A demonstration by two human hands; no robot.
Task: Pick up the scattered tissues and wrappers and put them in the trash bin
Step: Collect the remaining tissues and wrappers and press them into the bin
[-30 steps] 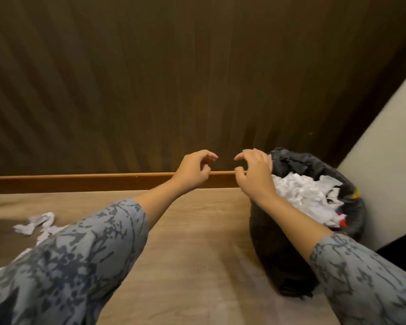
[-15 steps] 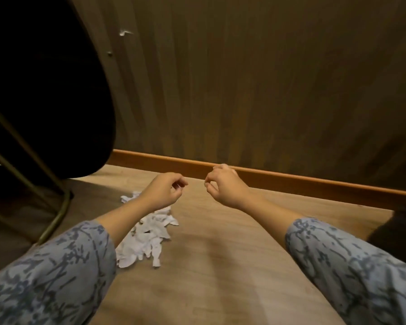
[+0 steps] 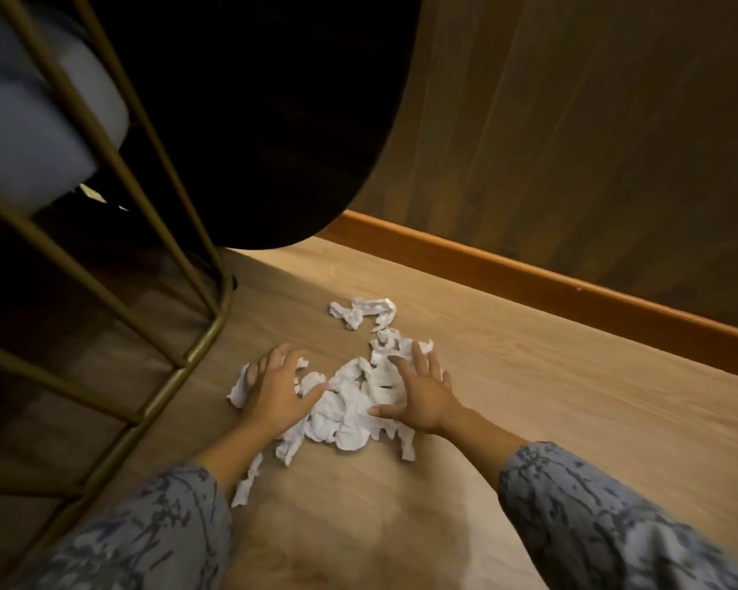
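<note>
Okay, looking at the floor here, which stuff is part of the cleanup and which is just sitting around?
Part of the job:
tissue pile, under both hands
stray tissue, beyond the pile
left hand
right hand

Just there:
gold frame
dark tabletop
baseboard
floor

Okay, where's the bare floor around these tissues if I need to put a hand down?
Bare floor lies between the tissue pile and the baseboard, and nearer you between both sleeves. It is crowded left of the pile, where the left hand sits near the gold frame. The right hand rests on the pile.
</note>
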